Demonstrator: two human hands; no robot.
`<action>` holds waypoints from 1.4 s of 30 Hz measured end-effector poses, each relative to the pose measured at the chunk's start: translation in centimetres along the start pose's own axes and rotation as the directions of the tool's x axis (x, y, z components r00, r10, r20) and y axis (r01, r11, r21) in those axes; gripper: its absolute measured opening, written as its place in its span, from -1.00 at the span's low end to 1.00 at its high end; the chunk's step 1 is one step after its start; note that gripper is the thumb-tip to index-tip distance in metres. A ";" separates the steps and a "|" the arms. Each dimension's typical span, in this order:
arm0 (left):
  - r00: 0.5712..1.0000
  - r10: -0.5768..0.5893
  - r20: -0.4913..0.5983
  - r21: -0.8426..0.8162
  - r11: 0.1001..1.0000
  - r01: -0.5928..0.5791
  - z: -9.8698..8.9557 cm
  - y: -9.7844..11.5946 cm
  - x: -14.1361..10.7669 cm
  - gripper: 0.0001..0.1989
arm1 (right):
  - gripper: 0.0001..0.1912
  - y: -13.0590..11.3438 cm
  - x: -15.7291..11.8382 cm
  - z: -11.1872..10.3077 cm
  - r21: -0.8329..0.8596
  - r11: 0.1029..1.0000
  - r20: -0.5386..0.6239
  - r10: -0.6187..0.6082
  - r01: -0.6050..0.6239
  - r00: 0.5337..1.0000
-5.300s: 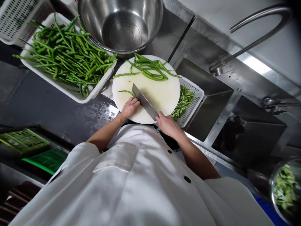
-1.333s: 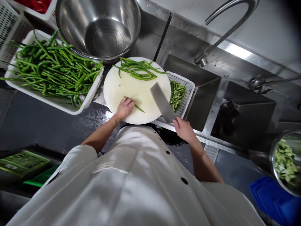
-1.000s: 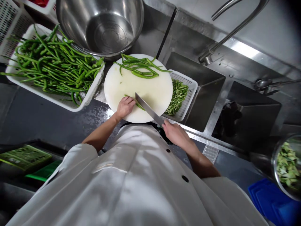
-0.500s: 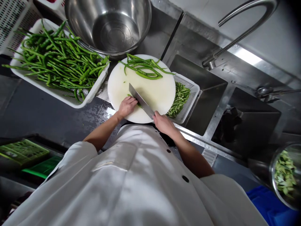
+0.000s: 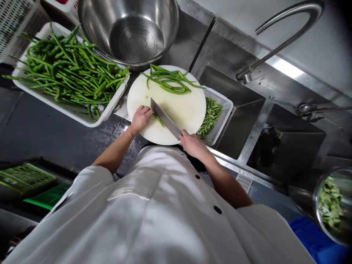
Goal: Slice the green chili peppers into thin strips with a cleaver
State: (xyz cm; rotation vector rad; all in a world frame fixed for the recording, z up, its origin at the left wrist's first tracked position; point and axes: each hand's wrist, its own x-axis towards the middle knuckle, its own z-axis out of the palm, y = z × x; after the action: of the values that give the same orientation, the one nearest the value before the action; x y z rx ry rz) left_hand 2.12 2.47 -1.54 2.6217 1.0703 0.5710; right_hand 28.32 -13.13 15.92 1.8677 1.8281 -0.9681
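My right hand (image 5: 194,145) is closed round the handle of a broad kitchen knife (image 5: 167,120), its blade slanting up and left over the round white cutting board (image 5: 192,110). Left of the blade, my left hand (image 5: 141,118) has its fingertips pressed together at the far end of a slim green chili pepper (image 5: 159,120). That pepper lies along the knife's left side. At the back of the board is a loose bunch of long green chili peppers (image 5: 176,88). Cut green pieces (image 5: 210,115) fill part of a white perforated basket (image 5: 227,110) beside the board's right edge.
A white basket (image 5: 108,110) heaped with whole green chili peppers (image 5: 71,69) stands at the left. Behind the board sits a large steel bowl (image 5: 167,40). Sink basins (image 5: 233,128) and a curved faucet (image 5: 288,40) are on the right, with a bowl of cut greens (image 5: 331,205) farther right.
My left hand has slid a little left and up from the blade, and more of the pepper beside the knife now shows. The knife and my right hand have hardly moved.
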 end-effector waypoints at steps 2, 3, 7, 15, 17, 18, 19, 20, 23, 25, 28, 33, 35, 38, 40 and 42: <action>0.999 0.023 0.033 0.008 1.000 -0.023 0.0 -0.2 0.1 -0.70 | -0.65 -0.2 -0.1 -0.4 -0.012 1.000 0.016 -0.013 0.013 1.000; 0.999 0.026 0.031 0.012 1.000 -0.027 0.0 -0.1 0.1 -0.70 | -0.65 -0.5 0.3 -0.3 -0.005 1.000 0.020 -0.021 0.021 1.000; 0.999 0.039 0.005 -0.016 0.999 -0.039 0.2 0.5 -0.2 -0.69 | -0.63 -1.7 3.3 0.7 0.058 0.998 -0.025 -0.028 0.030 0.999; 0.987 -0.081 -0.139 -0.081 0.994 0.070 -2.3 -4.1 4.7 -0.79 | -0.72 0.8 1.1 3.1 0.194 0.977 -0.119 -0.064 0.087 0.991; 0.993 -0.043 -0.109 -0.080 0.996 0.035 -2.5 -5.1 8.6 -0.76 | -0.78 0.7 0.9 4.5 0.292 0.948 -0.135 -0.090 0.127 0.987; 0.998 0.004 -0.067 -0.085 0.996 -0.009 -2.3 -5.2 10.6 -0.74 | -0.80 0.7 1.1 5.3 0.360 0.924 -0.142 -0.081 0.128 0.987; 0.998 0.059 -0.008 -0.096 0.994 -0.059 -1.9 -5.0 12.5 -0.73 | -0.80 0.8 1.4 6.1 0.439 0.892 -0.145 -0.051 0.111 0.988; 0.993 0.108 0.053 -0.103 0.989 -0.102 -1.4 -4.5 14.1 -0.72 | -0.80 1.2 1.7 6.7 0.527 0.846 -0.141 -0.005 0.079 0.990; 0.965 0.169 0.201 -0.057 0.985 -0.161 0.8 -2.4 17.3 -0.71 | -0.77 4.2 2.1 8.1 0.771 0.637 -0.109 0.163 -0.020 0.980; 0.961 0.160 0.227 0.008 0.986 -0.166 1.8 -1.3 18.1 -0.73 | -0.71 7.3 1.7 8.5 0.871 0.490 -0.115 0.276 -0.037 0.954; 0.954 0.196 0.225 0.028 0.978 -0.207 2.1 -0.6 18.2 -0.76 | -0.59 11.7 0.8 8.5 0.943 0.333 -0.156 0.439 0.001 0.885; 0.944 0.199 0.263 0.051 0.974 -0.219 -1.4 0.5 14.5 -0.78 | -0.57 14.0 -1.1 8.1 0.946 0.324 -0.215 0.561 0.027 0.799; 0.940 0.193 0.282 -0.011 0.980 -0.198 -3.3 0.9 11.4 -0.77 | -0.59 13.5 -2.2 8.3 0.910 0.415 -0.238 0.521 0.001 0.820; 0.918 0.210 0.336 -0.144 0.975 -0.170 -5.0 0.9 6.3 -0.70 | -0.61 12.3 -3.5 8.8 0.814 0.578 -0.217 0.406 -0.065 0.888; 0.915 0.191 0.355 -0.145 0.978 -0.148 -5.0 0.8 3.7 -0.65 | -0.64 11.4 -3.9 8.9 0.687 0.719 -0.206 0.333 -0.106 0.920; 0.933 0.135 0.333 -0.069 0.991 -0.119 -4.2 1.0 2.0 -0.62 | -0.68 10.4 -3.8 8.6 0.496 0.857 -0.213 0.273 -0.137 0.938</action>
State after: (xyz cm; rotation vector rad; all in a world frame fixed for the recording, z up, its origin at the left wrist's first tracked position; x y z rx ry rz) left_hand 2.15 3.50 3.09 2.6317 0.7764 0.1561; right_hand 36.79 -22.77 10.28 2.5544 1.5726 -1.2081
